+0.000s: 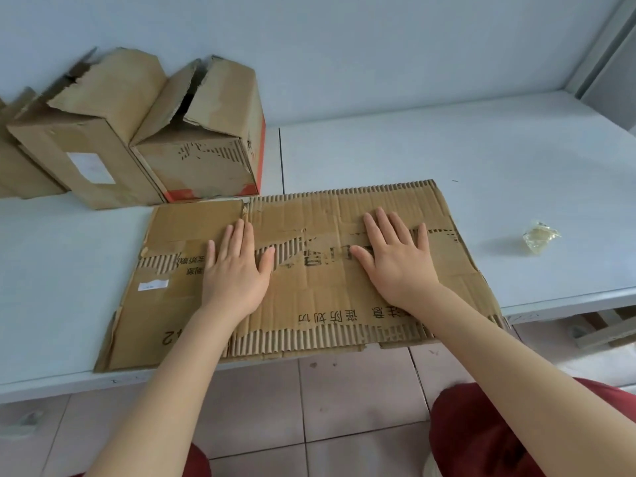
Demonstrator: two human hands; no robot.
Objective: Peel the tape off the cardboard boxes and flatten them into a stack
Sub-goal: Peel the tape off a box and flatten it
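Both hands lie flat, palms down and fingers spread, pressing on the flattened box (pixel 309 270); neither grips anything. The left hand (pixel 235 266) rests left of the sheet's centre, its fingertips by a fold line, and the right hand (pixel 395 259) sits right of centre over a torn strip of bare fluting. The sheet fills the middle of the frame, long axis running left to right, its near edge hanging just over the front edge of the table (pixel 481 149).

Up in the upper left stand the boxes not yet flattened: a torn box (pixel 206 146) with red trim almost touching the sheet's far left corner, a taller box (pixel 89 132) with a white label touching its left side, and part of another at the frame edge. These probably come next, and the left hand is nearer; the reach goes up and left with nothing between. A ball of tape (pixel 540 237) lies well apart at the right, clear of any move.
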